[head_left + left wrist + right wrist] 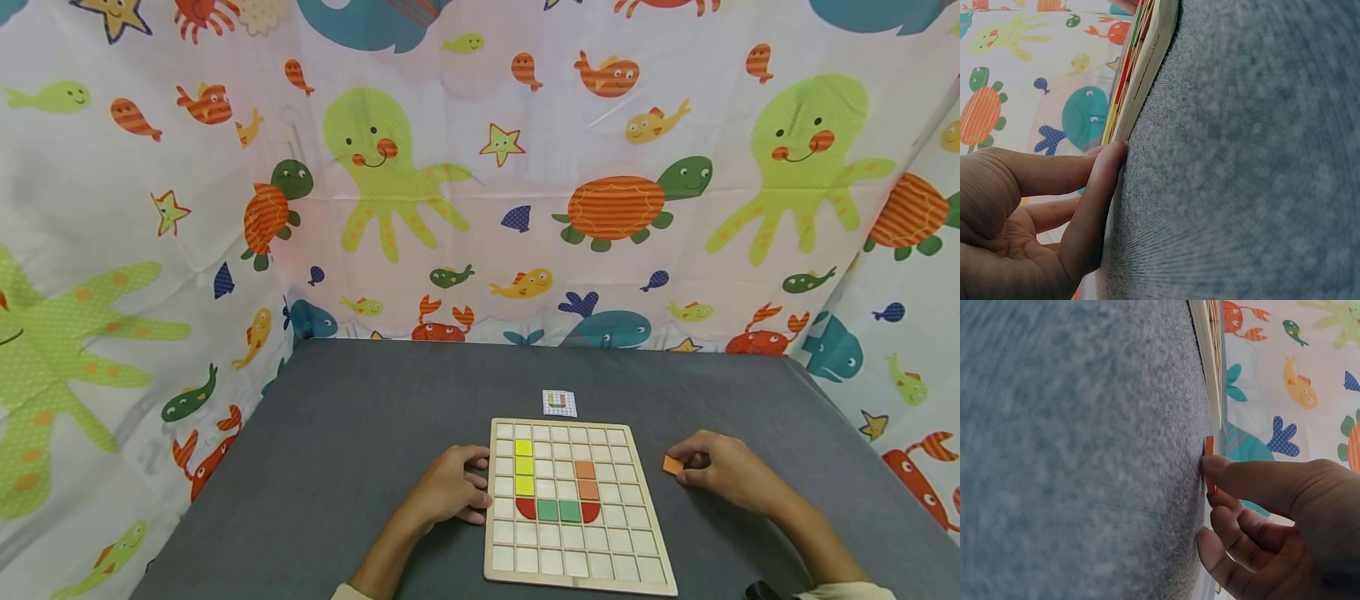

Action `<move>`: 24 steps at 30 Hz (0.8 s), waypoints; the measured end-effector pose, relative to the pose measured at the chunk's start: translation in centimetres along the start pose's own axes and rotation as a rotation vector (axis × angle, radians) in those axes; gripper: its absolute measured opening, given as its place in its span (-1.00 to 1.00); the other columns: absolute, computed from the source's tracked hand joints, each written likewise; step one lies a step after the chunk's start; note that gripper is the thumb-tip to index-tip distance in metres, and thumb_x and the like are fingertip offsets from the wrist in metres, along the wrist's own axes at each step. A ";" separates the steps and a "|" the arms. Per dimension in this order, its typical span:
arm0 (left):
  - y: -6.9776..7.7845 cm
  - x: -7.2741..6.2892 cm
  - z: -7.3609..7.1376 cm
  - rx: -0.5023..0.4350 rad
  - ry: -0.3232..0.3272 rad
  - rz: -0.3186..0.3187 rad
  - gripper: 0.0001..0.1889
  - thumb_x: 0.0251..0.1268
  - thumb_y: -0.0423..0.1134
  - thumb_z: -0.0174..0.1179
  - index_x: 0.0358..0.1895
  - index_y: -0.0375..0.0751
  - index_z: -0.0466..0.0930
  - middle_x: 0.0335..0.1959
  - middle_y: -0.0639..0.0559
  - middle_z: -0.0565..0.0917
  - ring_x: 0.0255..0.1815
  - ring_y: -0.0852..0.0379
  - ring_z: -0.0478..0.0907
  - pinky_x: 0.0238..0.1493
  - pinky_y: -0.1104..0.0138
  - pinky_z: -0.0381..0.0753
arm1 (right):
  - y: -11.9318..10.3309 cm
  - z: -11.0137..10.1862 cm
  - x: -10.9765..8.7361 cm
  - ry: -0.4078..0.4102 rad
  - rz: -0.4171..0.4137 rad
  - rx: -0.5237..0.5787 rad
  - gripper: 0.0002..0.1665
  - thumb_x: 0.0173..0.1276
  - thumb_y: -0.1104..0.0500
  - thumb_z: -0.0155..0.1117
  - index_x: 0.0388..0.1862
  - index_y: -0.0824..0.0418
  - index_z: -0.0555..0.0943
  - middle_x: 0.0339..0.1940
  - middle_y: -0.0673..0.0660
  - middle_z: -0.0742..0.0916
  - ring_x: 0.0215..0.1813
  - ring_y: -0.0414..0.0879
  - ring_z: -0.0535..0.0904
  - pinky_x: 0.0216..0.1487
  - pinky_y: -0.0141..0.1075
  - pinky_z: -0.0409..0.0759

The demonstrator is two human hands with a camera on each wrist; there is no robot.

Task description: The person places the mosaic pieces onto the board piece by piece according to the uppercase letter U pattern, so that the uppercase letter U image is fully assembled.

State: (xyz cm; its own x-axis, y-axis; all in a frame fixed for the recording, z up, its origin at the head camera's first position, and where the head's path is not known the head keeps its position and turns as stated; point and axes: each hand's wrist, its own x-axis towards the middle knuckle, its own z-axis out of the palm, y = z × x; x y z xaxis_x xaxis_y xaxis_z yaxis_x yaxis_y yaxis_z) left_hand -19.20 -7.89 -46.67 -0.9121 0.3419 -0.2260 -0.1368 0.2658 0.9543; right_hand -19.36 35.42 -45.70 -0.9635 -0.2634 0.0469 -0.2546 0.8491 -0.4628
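Out to the right of the wooden grid board (504,533), my right hand (727,471) pinches an orange square tile (672,465) between thumb and fingers. The right wrist view shows that tile (1210,464) edge-on, close over the cloth. My left hand (450,487) rests against the board's left edge, thumb and fingertips touching its side (1141,75). On the board, three yellow tiles (524,467) form a left column and two orange tiles (587,480) a right one. Below them, two green tiles (558,511) lie between two rounded red pieces (527,507).
A small printed card (559,403) with a coloured grid pattern lies just behind the board. Dark grey cloth (375,417) covers the table. A sea-animal curtain (465,275) hangs behind and at both sides. A black object (761,590) shows by the right sleeve.
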 end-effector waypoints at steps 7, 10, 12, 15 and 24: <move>0.0 0.0 0.0 0.006 0.005 0.001 -0.26 0.08 -0.69 0.39 0.43 -0.41 0.48 0.15 -0.20 0.53 -0.09 -0.01 0.63 -0.42 0.14 0.87 | -0.7 0.1 0.2 0.011 -0.006 0.014 -0.70 0.25 0.11 0.62 -0.04 0.10 0.84 -0.23 -0.11 0.72 -0.22 -0.27 0.52 -0.26 -0.34 0.54; 0.0 -0.1 0.0 0.008 0.004 0.005 -0.26 0.08 -0.69 0.39 0.43 -0.42 0.48 0.15 -0.20 0.53 -0.10 -0.01 0.63 -0.42 0.14 0.86 | -1.2 0.3 0.5 0.014 -0.014 0.042 -0.70 0.26 0.11 0.62 -0.02 0.10 0.84 -0.21 -0.10 0.72 -0.20 -0.25 0.53 -0.24 -0.34 0.55; 0.0 -0.1 0.0 0.004 0.004 0.009 -0.25 0.08 -0.68 0.39 0.44 -0.42 0.47 0.15 -0.20 0.52 -0.09 -0.01 0.63 -0.42 0.14 0.86 | -1.5 0.4 0.6 0.019 -0.020 0.057 -0.70 0.26 0.12 0.62 -0.02 0.10 0.84 -0.20 -0.11 0.73 -0.19 -0.25 0.55 -0.21 -0.34 0.59; 0.1 -0.2 -0.1 -0.002 0.002 0.014 -0.25 0.08 -0.68 0.39 0.44 -0.42 0.47 0.16 -0.21 0.52 -0.08 -0.01 0.62 -0.42 0.14 0.86 | -2.0 0.6 0.9 0.025 -0.041 0.080 -0.70 0.27 0.15 0.61 -0.01 0.12 0.84 -0.19 -0.09 0.74 -0.18 -0.25 0.57 -0.20 -0.34 0.62; 0.0 -0.2 0.0 -0.004 0.002 0.017 -0.25 0.07 -0.68 0.38 0.44 -0.42 0.47 0.16 -0.21 0.52 -0.08 -0.01 0.62 -0.42 0.14 0.86 | -3.3 1.2 2.0 0.018 -0.055 0.112 -0.69 0.29 0.15 0.60 0.01 0.12 0.83 -0.22 -0.09 0.70 -0.18 -0.27 0.54 -0.19 -0.36 0.60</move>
State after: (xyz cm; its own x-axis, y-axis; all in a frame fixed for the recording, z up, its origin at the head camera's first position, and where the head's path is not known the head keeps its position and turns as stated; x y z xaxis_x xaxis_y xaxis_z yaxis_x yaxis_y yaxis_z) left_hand -19.03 -7.99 -46.60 -0.9151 0.3444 -0.2097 -0.1232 0.2564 0.9587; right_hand -20.37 31.50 -45.13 -0.9500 -0.2990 0.0905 -0.2973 0.7767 -0.5553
